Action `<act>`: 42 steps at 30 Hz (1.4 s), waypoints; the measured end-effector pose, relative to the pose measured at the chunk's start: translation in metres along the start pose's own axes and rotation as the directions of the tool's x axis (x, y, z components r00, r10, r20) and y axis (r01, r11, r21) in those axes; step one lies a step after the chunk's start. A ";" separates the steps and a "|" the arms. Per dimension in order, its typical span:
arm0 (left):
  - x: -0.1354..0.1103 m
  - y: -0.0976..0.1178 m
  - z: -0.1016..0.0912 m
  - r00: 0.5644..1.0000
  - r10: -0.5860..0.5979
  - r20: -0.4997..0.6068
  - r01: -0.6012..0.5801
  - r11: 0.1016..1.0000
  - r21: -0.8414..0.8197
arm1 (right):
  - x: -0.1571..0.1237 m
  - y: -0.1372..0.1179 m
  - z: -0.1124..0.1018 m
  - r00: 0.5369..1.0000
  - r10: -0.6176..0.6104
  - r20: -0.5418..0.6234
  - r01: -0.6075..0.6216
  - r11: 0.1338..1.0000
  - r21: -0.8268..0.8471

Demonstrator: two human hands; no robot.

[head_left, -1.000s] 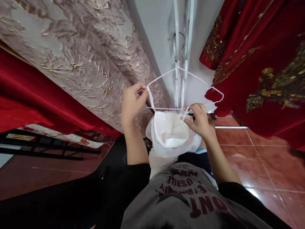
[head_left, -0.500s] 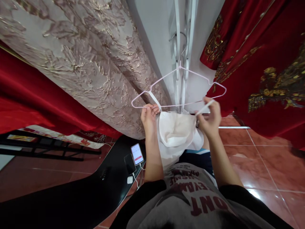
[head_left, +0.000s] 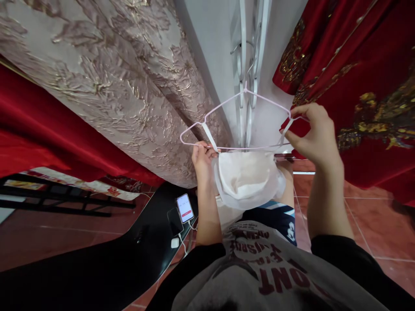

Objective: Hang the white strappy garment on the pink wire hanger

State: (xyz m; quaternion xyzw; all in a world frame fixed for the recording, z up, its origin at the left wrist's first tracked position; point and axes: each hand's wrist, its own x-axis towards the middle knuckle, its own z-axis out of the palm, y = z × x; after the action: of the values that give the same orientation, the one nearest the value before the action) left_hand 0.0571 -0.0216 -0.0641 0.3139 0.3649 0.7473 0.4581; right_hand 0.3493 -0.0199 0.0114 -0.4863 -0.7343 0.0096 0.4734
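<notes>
A pale pink clothes hanger (head_left: 226,103) hangs by its metal hook. My left hand (head_left: 203,157) is closed on the left part of its lower bar. A white strappy garment (head_left: 244,175) hangs below it, one strap (head_left: 210,137) looped over the left notch. At the right notch, my right hand (head_left: 314,134) has its thumb and index finger around the other strap (head_left: 286,129), which sits over the hanger's arm. The remaining fingers of that hand are curled and partly hidden. The garment's lower part drapes in front of my legs.
Embossed beige-pink fabric (head_left: 139,86) hangs close on the left, red embroidered fabric (head_left: 363,95) on the right. White rack bars (head_left: 243,43) stand behind the hanger. Two phones, one with a lit screen (head_left: 185,208), lie on a black glossy surface (head_left: 129,259). Red tiles (head_left: 369,216) cover the floor.
My right hand has moved up and right, bringing the right strap from below the lower bar to the hanger's right notch. My left hand has stayed at the lower bar.
</notes>
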 end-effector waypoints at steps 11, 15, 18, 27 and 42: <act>-0.015 -0.005 -0.012 0.996 -0.047 0.074 0.038 0.991 0.129 | -0.059 -0.018 0.096 0.967 -0.110 0.228 0.072 0.983 0.167; -0.020 0.009 -0.027 0.977 -0.097 0.189 0.018 0.924 0.383 | -0.057 -0.014 0.088 0.993 -0.014 0.121 -0.009 0.983 0.183; -0.018 0.034 -0.037 0.937 -0.190 0.293 0.026 0.875 0.483 | -0.056 -0.015 0.082 0.995 0.002 0.098 -0.024 0.973 0.230; -0.011 0.068 -0.055 0.911 -0.218 0.349 0.104 0.943 0.317 | -0.061 -0.026 0.091 0.995 0.045 0.084 -0.065 0.963 0.260; -0.002 0.015 -0.030 0.994 -0.055 0.100 0.043 0.993 0.112 | -0.069 -0.039 0.093 0.990 -0.005 0.140 -0.033 0.961 0.274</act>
State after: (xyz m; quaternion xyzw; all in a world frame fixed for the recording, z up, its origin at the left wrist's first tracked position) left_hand 0.0269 -0.0362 -0.0677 0.3675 0.3890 0.6976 0.4764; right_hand 0.2621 -0.0488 -0.0685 -0.4191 -0.7538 0.1490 0.4837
